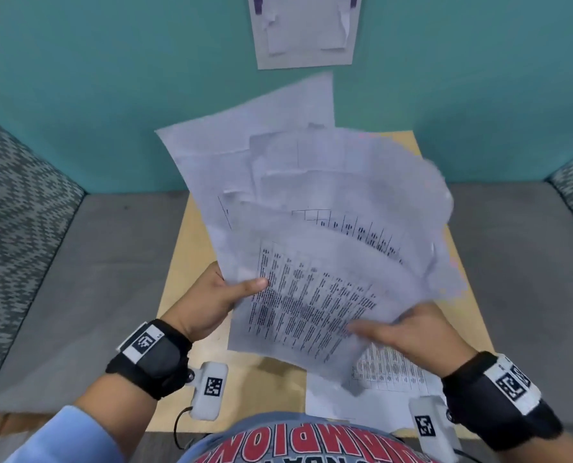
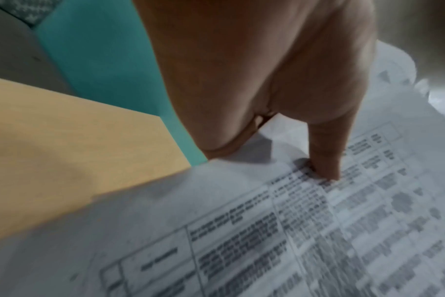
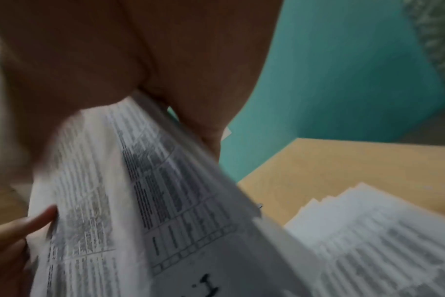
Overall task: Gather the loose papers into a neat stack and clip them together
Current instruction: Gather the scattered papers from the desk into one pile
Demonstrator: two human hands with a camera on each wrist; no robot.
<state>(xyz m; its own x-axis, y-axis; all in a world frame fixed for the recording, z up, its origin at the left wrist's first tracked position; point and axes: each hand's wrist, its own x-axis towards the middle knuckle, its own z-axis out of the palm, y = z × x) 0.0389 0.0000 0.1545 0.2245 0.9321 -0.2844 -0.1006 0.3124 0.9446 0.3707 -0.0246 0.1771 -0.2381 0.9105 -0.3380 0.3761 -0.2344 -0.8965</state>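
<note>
A fanned bundle of white printed papers (image 1: 311, 235) is lifted off the small wooden table (image 1: 174, 285). My left hand (image 1: 225, 295) grips its left edge, thumb lying on the top sheet (image 2: 241, 231). My right hand (image 1: 402, 332) grips the lower right corner, thumb on top, fingers hidden beneath the papers (image 3: 150, 201). Another printed sheet (image 1: 385, 369) lies flat on the table under my right wrist, seen as several sheets (image 3: 368, 241) in the right wrist view. No clip is visible.
A teal wall (image 1: 111, 78) stands behind the table, with a paper sheet (image 1: 305, 31) taped to it. Grey seat cushions (image 1: 94, 279) flank the table, patterned armrests (image 1: 14, 202) at each side.
</note>
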